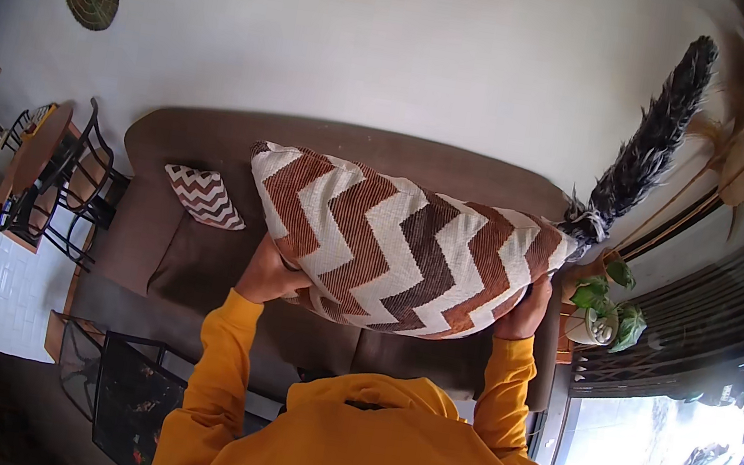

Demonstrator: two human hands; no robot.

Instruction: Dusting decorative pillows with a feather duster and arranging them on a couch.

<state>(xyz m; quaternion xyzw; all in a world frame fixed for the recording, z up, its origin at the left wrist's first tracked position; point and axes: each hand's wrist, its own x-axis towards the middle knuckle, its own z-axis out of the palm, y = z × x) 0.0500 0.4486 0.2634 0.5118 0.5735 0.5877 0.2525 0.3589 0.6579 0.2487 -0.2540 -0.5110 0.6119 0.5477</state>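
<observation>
- Pillow work looks part done: the small zigzag pillow is on the sofa, near its left end.
- The big zigzag pillow is up over the middle of the sofa, not let go yet. I cannot tell if it touches.
- Both hands grip it: the left hand at 1 end, the right hand at the other.
- I'd say setting it down is left.
- By the sofa's right end: a long fluffy dark thing, its holder hidden, and a leafy plant.
- Left of the sofa: black chairs.
- In front of the sofa, a black table could bump legs.
</observation>
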